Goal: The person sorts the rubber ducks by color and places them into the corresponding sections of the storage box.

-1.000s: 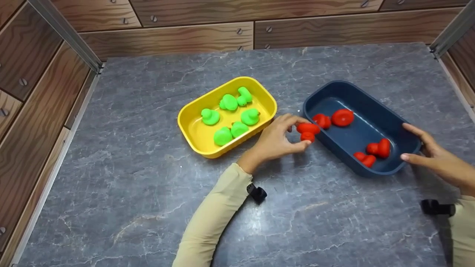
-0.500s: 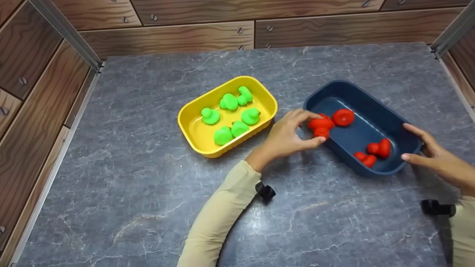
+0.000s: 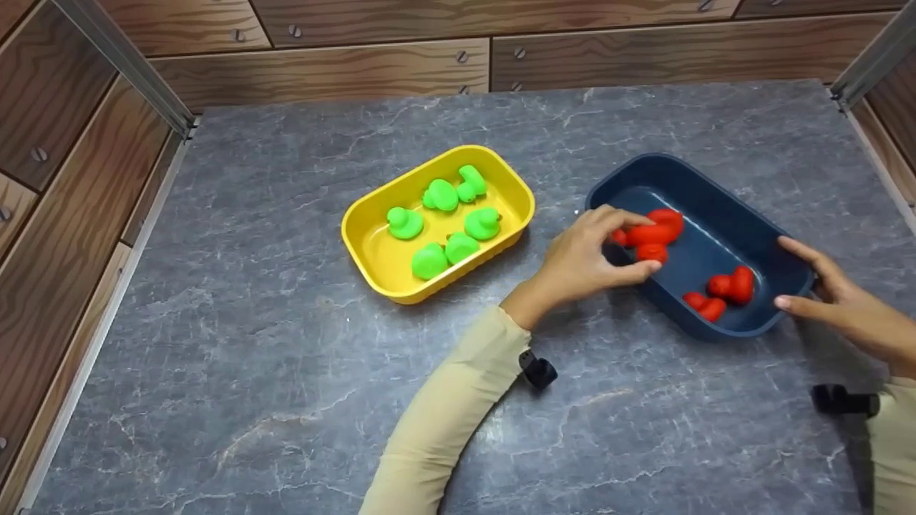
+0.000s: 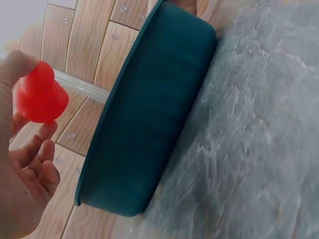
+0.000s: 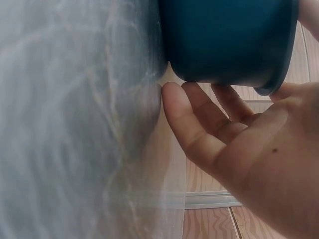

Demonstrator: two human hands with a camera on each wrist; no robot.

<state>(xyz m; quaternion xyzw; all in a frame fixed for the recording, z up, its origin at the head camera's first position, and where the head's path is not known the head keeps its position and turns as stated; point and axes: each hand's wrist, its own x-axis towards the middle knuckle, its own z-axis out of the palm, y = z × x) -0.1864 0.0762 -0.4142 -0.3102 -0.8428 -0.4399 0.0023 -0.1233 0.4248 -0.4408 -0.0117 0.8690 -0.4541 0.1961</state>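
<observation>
In the head view my left hand [image 3: 590, 250] pinches a red rubber duck [image 3: 651, 253] between thumb and fingers, over the left side of the dark blue bin [image 3: 715, 214]. The left wrist view has that duck [image 4: 41, 94] held above the level of the bin's rim. Several red ducks lie inside the bin, such as one at its near end [image 3: 731, 285]; the held duck partly covers others. My right hand [image 3: 851, 315] grips the bin's right end, thumb and index finger at the rim. From the right wrist view, other fingers [image 5: 199, 124] touch the end wall low down.
A yellow bin [image 3: 379, 275] with several green rubber ducks stands left of the blue one, a gap of grey marbled tabletop [image 3: 272, 343] between them. Wood-patterned walls [image 3: 322, 71] close off the back and sides of the table.
My left hand has carried the red duck rightward, from outside the blue bin's left rim to above its inside. The right hand and both bins have stayed in place.
</observation>
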